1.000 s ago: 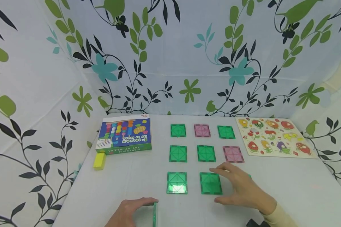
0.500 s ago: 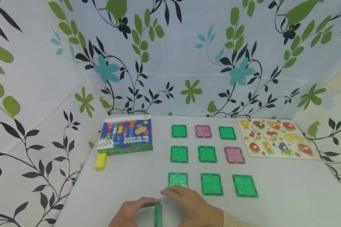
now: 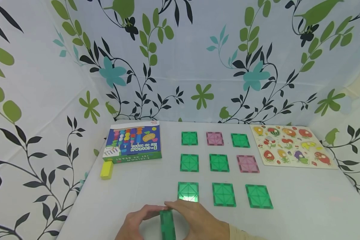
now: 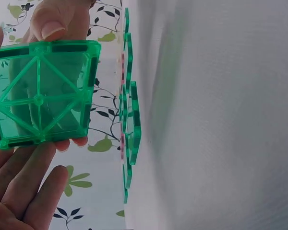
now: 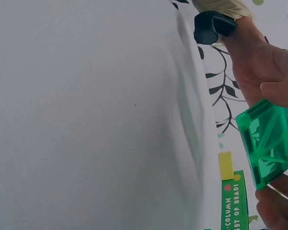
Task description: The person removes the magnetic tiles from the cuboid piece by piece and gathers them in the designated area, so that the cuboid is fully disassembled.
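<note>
At the front of the head view, a translucent green magnetic tile [image 3: 168, 225] is held on edge between both hands. My left hand [image 3: 129, 222] grips it from the left, and my right hand [image 3: 206, 221] from the right, with fingers at its far edge. The left wrist view shows the square tile [image 4: 38, 98] raised above the tabletop, thumbs along one edge and fingers along the opposite one. Right beyond the hands lies another green tile [image 3: 188, 190], its near edge covered by the right fingers. Two more green tiles [image 3: 224, 194] continue that row rightward.
Behind, two rows mix green tiles [image 3: 189, 162] with a pink tile [image 3: 247, 163] each. A bead-set box [image 3: 133, 140] stands back left, a yellow block [image 3: 106, 170] before it. A fruit puzzle board [image 3: 292, 145] lies back right. Patterned cloth [image 3: 180, 60] hangs behind the table.
My right hand has left the rightmost near tile and come left to grip the tile in my left hand. That tile has turned, showing more of its face to the head view.
</note>
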### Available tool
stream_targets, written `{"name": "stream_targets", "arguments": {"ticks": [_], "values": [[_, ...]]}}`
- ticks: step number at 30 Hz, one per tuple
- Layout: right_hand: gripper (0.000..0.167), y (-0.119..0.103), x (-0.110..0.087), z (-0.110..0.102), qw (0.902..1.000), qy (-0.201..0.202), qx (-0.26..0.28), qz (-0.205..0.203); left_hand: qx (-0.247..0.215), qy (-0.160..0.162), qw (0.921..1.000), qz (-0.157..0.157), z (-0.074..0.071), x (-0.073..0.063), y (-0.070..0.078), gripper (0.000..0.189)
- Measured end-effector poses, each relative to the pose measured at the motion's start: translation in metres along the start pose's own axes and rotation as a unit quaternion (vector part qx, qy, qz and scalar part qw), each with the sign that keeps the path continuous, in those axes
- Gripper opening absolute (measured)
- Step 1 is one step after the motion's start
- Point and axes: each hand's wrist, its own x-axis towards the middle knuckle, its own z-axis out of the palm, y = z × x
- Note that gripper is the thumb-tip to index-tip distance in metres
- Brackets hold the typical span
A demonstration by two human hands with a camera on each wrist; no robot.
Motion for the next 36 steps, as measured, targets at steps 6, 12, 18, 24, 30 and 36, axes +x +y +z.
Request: {"name": "stream_targets", "arguments": {"ticks": [6,12,18,24,30,36], "values": [[0.090,0.001,0.004,-0.005,0.9999,0.003,-0.007,-0.010,0.015,0.013,0.9995,-0.023,-0.003,-0.002,0.002,0.081],[0.080,0.011,0.024,-0.018,0.9954,0.039,-0.086,-0.019,0.106,0.115,0.9741,-0.163,-0.006,-0.005,0.022,0.082],[0.082,0.016,0.053,-0.026,0.9845,0.051,-0.164,0.038,0.122,0.133,0.9753,-0.127,-0.006,-0.009,0.015,0.045],[0.080,0.019,0.079,-0.020,0.9716,0.045,-0.227,0.050,0.037,0.031,0.9978,-0.046,-0.002,-0.012,0.000,0.025],[0.079,0.023,0.095,-0.013,0.9652,0.029,-0.251,0.069,0.002,-0.018,0.9998,0.008,-0.003,-0.010,-0.008,0.018],[0.073,0.025,0.104,-0.004,0.9615,-0.001,-0.265,0.072,-0.004,-0.026,0.9993,0.027,-0.001,-0.010,-0.011,0.017]]}}
